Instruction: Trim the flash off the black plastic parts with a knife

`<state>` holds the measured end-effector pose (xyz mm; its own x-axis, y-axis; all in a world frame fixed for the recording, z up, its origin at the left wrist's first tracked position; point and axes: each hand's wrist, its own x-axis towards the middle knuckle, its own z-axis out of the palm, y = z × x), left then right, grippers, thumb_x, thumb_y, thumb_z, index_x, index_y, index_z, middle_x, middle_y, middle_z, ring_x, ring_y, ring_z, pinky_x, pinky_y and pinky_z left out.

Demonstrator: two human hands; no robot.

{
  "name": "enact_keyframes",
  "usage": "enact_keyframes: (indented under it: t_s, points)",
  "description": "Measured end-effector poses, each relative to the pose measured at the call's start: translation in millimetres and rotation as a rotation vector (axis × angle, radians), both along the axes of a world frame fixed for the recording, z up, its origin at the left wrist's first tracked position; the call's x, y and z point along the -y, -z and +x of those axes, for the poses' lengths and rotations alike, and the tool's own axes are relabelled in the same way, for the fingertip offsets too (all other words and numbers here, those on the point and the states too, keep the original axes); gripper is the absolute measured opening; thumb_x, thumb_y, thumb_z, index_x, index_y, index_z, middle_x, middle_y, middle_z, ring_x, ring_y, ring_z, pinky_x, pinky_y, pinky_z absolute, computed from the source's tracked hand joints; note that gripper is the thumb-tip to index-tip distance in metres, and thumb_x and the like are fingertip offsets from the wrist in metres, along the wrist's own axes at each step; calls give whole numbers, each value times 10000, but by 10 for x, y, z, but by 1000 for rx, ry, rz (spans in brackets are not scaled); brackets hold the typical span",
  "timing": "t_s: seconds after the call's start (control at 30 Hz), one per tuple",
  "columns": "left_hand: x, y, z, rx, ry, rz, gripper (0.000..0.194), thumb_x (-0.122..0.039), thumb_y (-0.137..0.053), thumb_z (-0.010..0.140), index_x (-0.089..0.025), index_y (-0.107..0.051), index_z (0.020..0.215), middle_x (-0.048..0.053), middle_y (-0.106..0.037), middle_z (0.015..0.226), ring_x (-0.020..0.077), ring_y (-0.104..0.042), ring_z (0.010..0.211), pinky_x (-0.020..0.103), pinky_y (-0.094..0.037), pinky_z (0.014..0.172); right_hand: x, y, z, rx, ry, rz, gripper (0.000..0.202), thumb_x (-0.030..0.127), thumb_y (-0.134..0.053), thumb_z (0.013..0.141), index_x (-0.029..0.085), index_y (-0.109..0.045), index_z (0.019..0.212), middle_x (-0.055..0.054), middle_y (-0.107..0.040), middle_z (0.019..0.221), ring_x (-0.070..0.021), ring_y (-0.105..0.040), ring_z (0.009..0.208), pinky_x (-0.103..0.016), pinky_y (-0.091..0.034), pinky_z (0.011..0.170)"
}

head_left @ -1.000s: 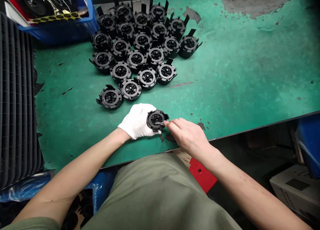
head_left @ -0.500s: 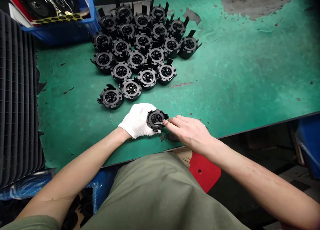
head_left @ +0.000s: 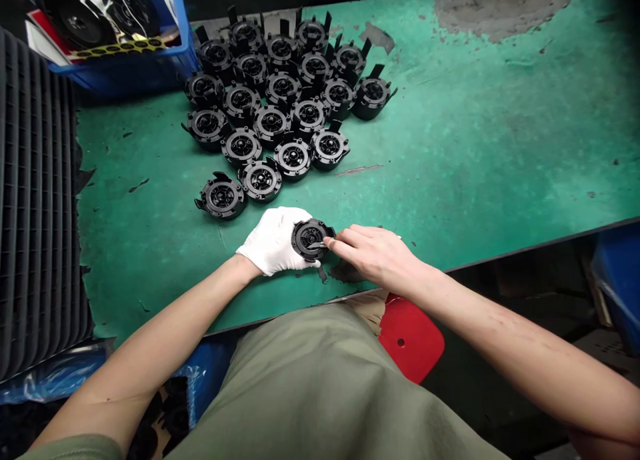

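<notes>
Presently, our left hand [head_left: 277, 241] clasps a round part [head_left: 307, 232]; our right hand [head_left: 371, 252] pinches a thin tool [head_left: 317, 245], seemingly working the part's face; the next move calls for steadiness.

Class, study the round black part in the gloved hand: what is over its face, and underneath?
Over the face of the black part is a slim metallic tool, pinched by the bare right hand. The gloved left hand grips its left side; the underside is hidden.
</notes>
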<state>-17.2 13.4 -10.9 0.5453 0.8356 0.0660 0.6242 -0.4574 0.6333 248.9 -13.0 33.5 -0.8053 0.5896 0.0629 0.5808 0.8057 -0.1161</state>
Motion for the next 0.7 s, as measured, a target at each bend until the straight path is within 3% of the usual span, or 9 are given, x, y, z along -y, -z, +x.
enact_keyframes:
  t_s: [0.13, 0.27, 0.47, 0.7]
  points:
    - [25, 132, -59, 140, 4, 34, 927, -708, -995, 540, -203, -654, 1238, 155, -760, 1278, 358, -748, 1184, 499, -582, 1063, 125, 22, -10, 0, 84, 70, 306, 91, -504, 1087, 191, -666, 1325, -57, -750, 993, -201, -608, 832, -351, -430, 694]
    - [40, 199, -73, 171, -10, 106, 956, -777, -955, 558, -181, -639, 1235, 161, -765, 1216, 351, -759, 1136, 492, -594, 1030, 334, -13, -26, -121, 218, 17, 230, 148, -526, 1108, 185, -653, 1297, -62, -770, 1051, -193, -648, 884, -333, -476, 734]
    - [-2, 103, -29, 57, 49, 93, 873, -840, -875, 605, -209, -667, 1171, 145, -768, 1165, 382, -762, 1096, 515, -594, 986, 581, -12, -138, -183, 369, -46, 185, 168, -505, 1128, 167, -640, 1255, -71, -768, 1004, -186, -706, 912, -303, -494, 738]
    - [-24, 40, -15, -49, 53, 45, 803, -821, -885, 588, -235, -686, 1100, 138, -766, 1154, 418, -742, 1126, 534, -576, 993, 643, 24, -219, -137, 418, -35, 185, 219, -504, 1145, 171, -677, 1187, -45, -714, 904, -176, -664, 821, -306, -454, 702]
